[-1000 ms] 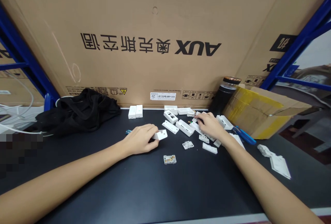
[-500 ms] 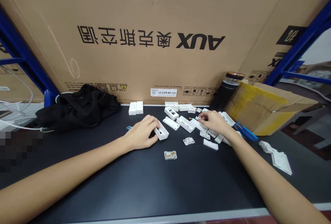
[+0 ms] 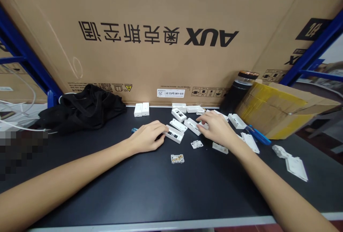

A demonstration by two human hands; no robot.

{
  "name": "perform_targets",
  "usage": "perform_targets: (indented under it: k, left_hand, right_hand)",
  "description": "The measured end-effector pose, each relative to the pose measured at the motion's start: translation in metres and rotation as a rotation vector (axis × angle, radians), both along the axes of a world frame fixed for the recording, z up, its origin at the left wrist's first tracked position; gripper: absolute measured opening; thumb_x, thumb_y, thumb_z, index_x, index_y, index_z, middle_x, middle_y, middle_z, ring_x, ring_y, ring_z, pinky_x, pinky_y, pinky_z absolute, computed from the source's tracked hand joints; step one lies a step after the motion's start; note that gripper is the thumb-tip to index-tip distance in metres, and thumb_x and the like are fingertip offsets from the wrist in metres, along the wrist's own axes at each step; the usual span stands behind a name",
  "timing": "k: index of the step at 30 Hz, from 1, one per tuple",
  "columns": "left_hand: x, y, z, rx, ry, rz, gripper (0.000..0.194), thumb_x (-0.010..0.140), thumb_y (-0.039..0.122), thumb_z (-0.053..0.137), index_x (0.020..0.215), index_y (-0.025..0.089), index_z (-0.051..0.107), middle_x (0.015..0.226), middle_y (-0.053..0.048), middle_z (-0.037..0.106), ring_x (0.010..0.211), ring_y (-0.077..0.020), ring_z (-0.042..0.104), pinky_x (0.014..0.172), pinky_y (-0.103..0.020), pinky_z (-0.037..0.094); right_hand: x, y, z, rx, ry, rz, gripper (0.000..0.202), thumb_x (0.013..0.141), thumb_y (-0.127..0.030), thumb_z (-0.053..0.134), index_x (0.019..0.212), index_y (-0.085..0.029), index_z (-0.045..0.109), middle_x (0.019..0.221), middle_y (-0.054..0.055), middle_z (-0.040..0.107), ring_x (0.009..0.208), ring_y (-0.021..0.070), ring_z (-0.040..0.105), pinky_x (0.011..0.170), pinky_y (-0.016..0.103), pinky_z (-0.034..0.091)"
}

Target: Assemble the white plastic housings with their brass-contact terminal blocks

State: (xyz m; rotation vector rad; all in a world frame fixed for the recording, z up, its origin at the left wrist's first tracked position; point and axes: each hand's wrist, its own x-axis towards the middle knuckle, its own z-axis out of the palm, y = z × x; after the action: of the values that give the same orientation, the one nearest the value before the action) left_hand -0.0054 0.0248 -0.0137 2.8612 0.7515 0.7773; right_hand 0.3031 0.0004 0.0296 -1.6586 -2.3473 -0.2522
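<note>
My left hand [image 3: 150, 137] is closed on the near left end of a white plastic housing [image 3: 175, 135], which has dark slots and sits tilted just above or on the black table. My right hand [image 3: 215, 126] has its fingers curled with a white plastic piece showing between thumb and fingers, mostly hidden. Close to its fingertips lies an open white housing [image 3: 192, 126]. A flat white cover [image 3: 178, 125] and another slotted housing [image 3: 179, 115] lie between the hands. Nearer me are a small white insert [image 3: 197, 144] and one with brass-coloured contacts [image 3: 177, 159].
At the back left stand two white blocks [image 3: 141, 109] beside a black cloth bag [image 3: 88, 109]. On the right are a black bottle [image 3: 235, 92], a taped cardboard box [image 3: 278, 110], blue-handled pliers [image 3: 258, 135] and white parts [image 3: 297, 167]. A large carton [image 3: 160, 67] closes off the back.
My right hand has moved left from the pile of white parts towards the open housing. The housing in my left hand has shifted right and turned to lie flatter. The view has shifted slightly.
</note>
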Motion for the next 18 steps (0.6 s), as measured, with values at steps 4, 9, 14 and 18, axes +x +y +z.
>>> perform_targets:
  k: [4, 9, 14, 18]
  left_hand:
    - [0.0004, -0.0033, 0.0044, -0.002, 0.018, 0.029, 0.014, 0.096, 0.019, 0.049, 0.104, 0.018, 0.06, 0.104, -0.008, 0.068, 0.097, -0.0195, 0.065, 0.086, -0.033, 0.057]
    - [0.0008, -0.005, 0.0046, -0.005, -0.03, -0.003, 0.011, 0.095, 0.021, 0.051, 0.102, 0.018, 0.059, 0.1, -0.007, 0.066, 0.084, -0.0167, 0.064, 0.077, -0.03, 0.057]
    - [0.0009, -0.0059, 0.0045, -0.014, -0.066, -0.012, 0.014, 0.093, 0.019, 0.051, 0.105, 0.018, 0.058, 0.108, -0.009, 0.065, 0.085, -0.0159, 0.065, 0.079, -0.03, 0.058]
    - [0.0002, -0.0077, 0.0078, 0.018, 0.0, 0.07, 0.015, 0.093, 0.021, 0.05, 0.106, 0.02, 0.058, 0.108, -0.007, 0.065, 0.09, -0.018, 0.066, 0.073, -0.029, 0.056]
  right_hand:
    - [0.0008, -0.0006, -0.0001, -0.048, -0.017, -0.062, 0.021, 0.09, -0.028, 0.054, 0.083, -0.021, 0.072, 0.083, 0.008, 0.073, 0.086, 0.0267, 0.063, 0.075, 0.038, 0.042]
    - [0.0071, -0.0008, 0.0004, -0.05, -0.03, -0.223, 0.018, 0.083, -0.026, 0.056, 0.069, -0.02, 0.067, 0.078, 0.01, 0.073, 0.07, 0.0248, 0.062, 0.061, 0.035, 0.033]
    - [0.0059, -0.0012, -0.0006, -0.059, -0.029, -0.229, 0.023, 0.086, -0.028, 0.053, 0.066, -0.021, 0.061, 0.077, 0.009, 0.073, 0.071, 0.0239, 0.063, 0.062, 0.034, 0.033]
    - [0.004, -0.0019, 0.0006, -0.05, 0.002, -0.231, 0.026, 0.089, -0.031, 0.05, 0.064, -0.022, 0.055, 0.074, 0.008, 0.071, 0.069, 0.0243, 0.062, 0.062, 0.034, 0.033]
